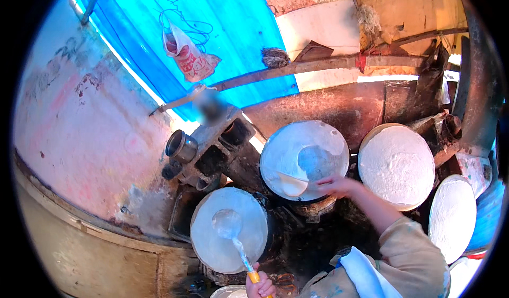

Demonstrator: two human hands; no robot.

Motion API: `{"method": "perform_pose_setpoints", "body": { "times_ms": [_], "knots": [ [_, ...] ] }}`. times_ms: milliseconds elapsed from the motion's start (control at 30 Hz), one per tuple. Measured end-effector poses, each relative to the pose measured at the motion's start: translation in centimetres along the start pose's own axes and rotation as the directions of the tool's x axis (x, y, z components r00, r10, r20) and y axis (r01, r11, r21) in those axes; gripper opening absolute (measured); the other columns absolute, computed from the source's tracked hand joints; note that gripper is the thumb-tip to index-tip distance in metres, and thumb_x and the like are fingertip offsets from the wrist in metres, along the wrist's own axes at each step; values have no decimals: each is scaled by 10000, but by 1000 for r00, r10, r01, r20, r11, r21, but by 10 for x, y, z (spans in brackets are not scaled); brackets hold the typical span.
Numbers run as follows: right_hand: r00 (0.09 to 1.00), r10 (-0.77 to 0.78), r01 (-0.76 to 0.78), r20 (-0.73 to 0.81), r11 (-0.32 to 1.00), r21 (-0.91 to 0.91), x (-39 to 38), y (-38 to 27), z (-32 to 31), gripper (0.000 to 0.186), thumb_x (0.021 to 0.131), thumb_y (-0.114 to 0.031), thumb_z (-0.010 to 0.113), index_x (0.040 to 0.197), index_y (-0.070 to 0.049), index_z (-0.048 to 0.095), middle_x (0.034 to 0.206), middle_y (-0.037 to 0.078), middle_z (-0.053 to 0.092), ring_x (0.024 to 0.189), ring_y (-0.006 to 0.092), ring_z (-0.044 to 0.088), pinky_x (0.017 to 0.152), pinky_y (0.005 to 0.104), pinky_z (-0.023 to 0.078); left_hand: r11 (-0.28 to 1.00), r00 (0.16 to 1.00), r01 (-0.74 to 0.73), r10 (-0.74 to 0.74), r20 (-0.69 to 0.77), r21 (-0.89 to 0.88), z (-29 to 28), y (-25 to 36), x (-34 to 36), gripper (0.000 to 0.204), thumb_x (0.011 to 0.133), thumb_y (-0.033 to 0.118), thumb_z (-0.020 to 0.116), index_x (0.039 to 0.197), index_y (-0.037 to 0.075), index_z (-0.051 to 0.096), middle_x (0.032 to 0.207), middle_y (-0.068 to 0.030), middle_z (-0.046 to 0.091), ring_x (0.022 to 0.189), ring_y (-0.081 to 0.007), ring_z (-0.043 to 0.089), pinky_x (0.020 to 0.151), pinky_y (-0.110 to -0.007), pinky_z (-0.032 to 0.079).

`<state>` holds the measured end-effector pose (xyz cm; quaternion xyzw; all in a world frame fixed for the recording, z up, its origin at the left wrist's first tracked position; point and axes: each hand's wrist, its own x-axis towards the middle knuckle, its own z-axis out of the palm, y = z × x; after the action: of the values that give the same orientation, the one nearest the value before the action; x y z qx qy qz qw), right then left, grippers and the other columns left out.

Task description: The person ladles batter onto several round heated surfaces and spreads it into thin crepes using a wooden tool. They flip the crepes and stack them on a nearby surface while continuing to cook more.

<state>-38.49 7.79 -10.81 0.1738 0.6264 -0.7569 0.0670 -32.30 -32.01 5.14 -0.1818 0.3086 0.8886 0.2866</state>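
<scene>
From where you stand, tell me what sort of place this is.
Probably a makeshift cooking shed: the left hand holds a ladle at a round white surface, a metal cup sits beyond it, and a blue sheet closes off one side.

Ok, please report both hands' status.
Left hand gripping yellow-handled ladle over left white disc. Right hand at rim of upper middle white disc, grip unclear. White flap close by.

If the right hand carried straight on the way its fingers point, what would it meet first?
Most likely the pale half-round piece on the white-coated round top, just left of the right hand; height is unclear, so it might pass above.
</scene>
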Motion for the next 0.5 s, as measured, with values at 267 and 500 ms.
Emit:
{"method": "perform_pose_setpoints", "body": {
  "times_ms": [267,500],
  "knots": [
    [882,193,-125,-430,976,181,-28,63,170,353,900,-270,523,1249,-218,545,551,-10,434,435,107,429,368,268,373,999,988,-30,25,154,31,-54,20,-9,154,885,18,475,1026,75,451,741,8,411,523,-39,390,421,-151,343],
    [693,-17,66,-720,997,40,-49,72,134,164,917,-233,483,951,-100,574,539,-14,393,386,107,384,323,262,320,970,999,-46,47,-1,239,-58,30,-38,391,851,26,528,1227,71,433,764,18,412,538,-41,389,427,-139,328]
  ]
}}
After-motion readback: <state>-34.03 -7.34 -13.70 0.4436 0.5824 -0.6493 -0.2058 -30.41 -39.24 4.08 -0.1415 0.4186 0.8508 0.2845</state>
